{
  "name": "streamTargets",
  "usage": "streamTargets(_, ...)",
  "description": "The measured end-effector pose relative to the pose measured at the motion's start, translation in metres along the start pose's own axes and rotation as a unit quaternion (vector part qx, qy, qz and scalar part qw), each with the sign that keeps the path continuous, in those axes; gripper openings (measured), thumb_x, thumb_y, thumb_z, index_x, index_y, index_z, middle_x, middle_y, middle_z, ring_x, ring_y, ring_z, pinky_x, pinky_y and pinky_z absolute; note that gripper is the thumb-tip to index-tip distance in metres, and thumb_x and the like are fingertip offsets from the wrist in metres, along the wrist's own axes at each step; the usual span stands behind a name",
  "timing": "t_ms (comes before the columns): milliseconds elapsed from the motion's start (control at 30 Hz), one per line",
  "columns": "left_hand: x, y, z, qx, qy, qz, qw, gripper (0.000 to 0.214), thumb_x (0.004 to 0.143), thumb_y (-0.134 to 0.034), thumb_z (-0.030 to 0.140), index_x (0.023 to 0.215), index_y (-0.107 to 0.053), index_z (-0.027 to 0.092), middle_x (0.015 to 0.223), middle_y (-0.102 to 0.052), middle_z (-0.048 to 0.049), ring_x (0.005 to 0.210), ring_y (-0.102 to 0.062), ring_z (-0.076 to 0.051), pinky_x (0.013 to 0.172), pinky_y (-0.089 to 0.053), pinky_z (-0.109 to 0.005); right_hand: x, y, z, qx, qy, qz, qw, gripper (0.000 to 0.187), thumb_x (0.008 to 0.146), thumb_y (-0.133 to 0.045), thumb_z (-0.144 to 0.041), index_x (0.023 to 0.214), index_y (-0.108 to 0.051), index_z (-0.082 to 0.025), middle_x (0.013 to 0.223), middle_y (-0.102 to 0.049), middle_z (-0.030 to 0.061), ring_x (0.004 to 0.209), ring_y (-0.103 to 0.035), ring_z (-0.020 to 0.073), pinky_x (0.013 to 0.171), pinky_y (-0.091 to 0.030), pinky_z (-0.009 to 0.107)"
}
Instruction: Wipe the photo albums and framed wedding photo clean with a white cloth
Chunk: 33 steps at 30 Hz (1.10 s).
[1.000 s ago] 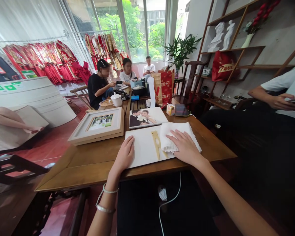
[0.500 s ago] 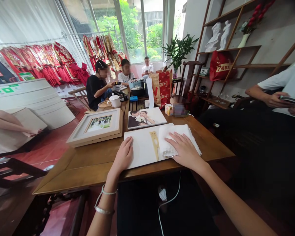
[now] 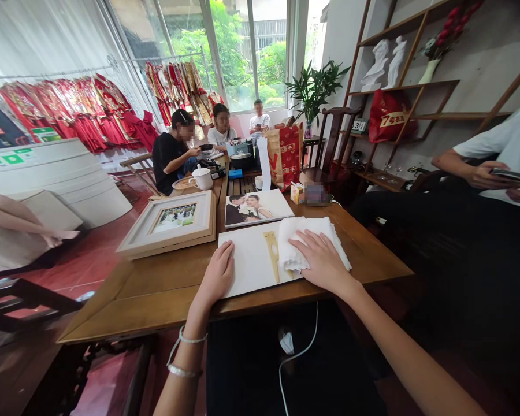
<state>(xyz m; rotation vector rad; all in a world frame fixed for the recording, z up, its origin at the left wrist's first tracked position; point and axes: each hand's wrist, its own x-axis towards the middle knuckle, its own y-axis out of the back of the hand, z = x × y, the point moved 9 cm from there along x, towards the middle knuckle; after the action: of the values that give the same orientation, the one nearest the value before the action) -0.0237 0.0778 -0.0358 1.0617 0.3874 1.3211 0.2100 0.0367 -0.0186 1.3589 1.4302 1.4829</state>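
Note:
On the wooden table lies a flat white board. A tan cat-headed strip runs down it, with a bit of a similar tan piece showing at the towel's lower edge. My left hand rests on the board's left edge, fingers extended and lying flat, holding nothing. My right hand presses on a folded white towel over the board's right part. Its fingers are spread flat on top of the cloth, and the towel hides the board beneath.
Behind the board lie a wedding photo panel and, to the left, stacked picture frames. A white lidded mug, a small box and a red paper bag stand farther back. A person with a phone sits at the right.
My right hand and the towel have slid slightly left, uncovering a bit of tan at the towel's lower edge. The left hand and the board have stayed in place.

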Motion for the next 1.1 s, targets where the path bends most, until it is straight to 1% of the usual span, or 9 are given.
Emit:
streamTargets(133,0.000,0.000,0.000,0.002,0.008,-0.003,1.000,0.047,0.089,-0.032,0.025,0.130,-0.049,0.007,0.143,-0.042,-0.0161,0.135,-0.035,-0.024,0.114,-0.025,-0.043,-0.001,0.000,-0.001,-0.002,0.003,0.004,1.000,0.068,0.067,-0.055,-0.016,0.134,-0.047,-0.020,0.148,-0.035,0.0106,0.138,-0.025,0.0290,0.112,-0.013,0.049)
streamTargets(267,0.000,0.000,0.000,0.002,0.001,0.001,1.000,0.046,0.089,-0.033,0.024,0.130,-0.049,0.010,0.142,-0.043,-0.0147,0.135,-0.036,-0.024,0.114,-0.026,-0.044,-0.007,0.003,-0.005,-0.001,0.010,0.008,1.000,0.067,0.067,-0.054,-0.014,0.134,-0.046,-0.020,0.148,-0.036,0.0106,0.138,-0.024,0.0287,0.113,-0.013,0.050)
streamTargets(400,0.000,-0.001,-0.001,0.001,-0.002,0.003,1.000,0.046,0.089,-0.034,0.025,0.130,-0.049,0.010,0.142,-0.043,-0.0157,0.134,-0.036,-0.024,0.114,-0.026,-0.045,-0.019,0.005,-0.011,0.004,0.020,0.004,1.000,0.069,0.067,-0.054,-0.014,0.135,-0.046,-0.020,0.149,-0.034,0.0107,0.138,-0.023,0.0291,0.113,-0.014,0.050)
streamTargets(600,0.000,0.000,-0.001,-0.008,-0.012,0.013,1.000,0.044,0.089,-0.035,0.024,0.129,-0.050,0.015,0.142,-0.044,-0.0122,0.134,-0.037,-0.023,0.113,-0.027,-0.044,-0.029,0.006,-0.013,0.017,0.024,-0.006,1.000,0.070,0.066,-0.054,-0.014,0.135,-0.045,-0.021,0.149,-0.033,0.0094,0.139,-0.022,0.0284,0.114,-0.013,0.050)
streamTargets(800,0.000,-0.001,-0.002,0.005,-0.007,0.004,1.000,0.046,0.090,-0.033,0.025,0.130,-0.049,0.009,0.142,-0.043,-0.0160,0.134,-0.036,-0.025,0.114,-0.026,-0.045,-0.017,0.005,-0.011,0.026,0.015,-0.020,0.999,0.068,0.068,-0.054,-0.016,0.135,-0.046,-0.020,0.149,-0.034,0.0097,0.139,-0.022,0.0283,0.113,-0.012,0.050)
streamTargets(900,0.001,-0.001,-0.001,0.004,-0.009,0.006,1.000,0.046,0.090,-0.033,0.025,0.130,-0.049,0.011,0.142,-0.044,-0.0148,0.134,-0.036,-0.024,0.114,-0.026,-0.045,-0.006,0.004,-0.010,0.023,0.002,-0.026,0.999,0.067,0.069,-0.054,-0.017,0.135,-0.046,-0.020,0.149,-0.034,0.0102,0.139,-0.022,0.0282,0.113,-0.012,0.049)
streamTargets(1033,0.001,-0.002,-0.002,0.004,-0.007,-0.001,1.000,0.047,0.090,-0.033,0.025,0.130,-0.049,0.009,0.143,-0.043,-0.0163,0.135,-0.035,-0.025,0.114,-0.026,-0.045,0.009,0.001,-0.009,0.023,-0.013,-0.029,0.999,0.066,0.070,-0.054,-0.019,0.136,-0.045,-0.021,0.149,-0.034,0.0097,0.139,-0.022,0.0283,0.113,-0.012,0.048)
streamTargets(1100,0.000,-0.001,-0.002,0.001,-0.010,0.003,1.000,0.046,0.090,-0.033,0.025,0.131,-0.049,0.011,0.143,-0.043,-0.0144,0.135,-0.035,-0.024,0.114,-0.026,-0.045,0.014,-0.001,-0.009,0.023,-0.017,-0.030,0.999,0.064,0.072,-0.054,-0.020,0.136,-0.045,-0.021,0.149,-0.034,0.0099,0.139,-0.022,0.0286,0.113,-0.012,0.049)
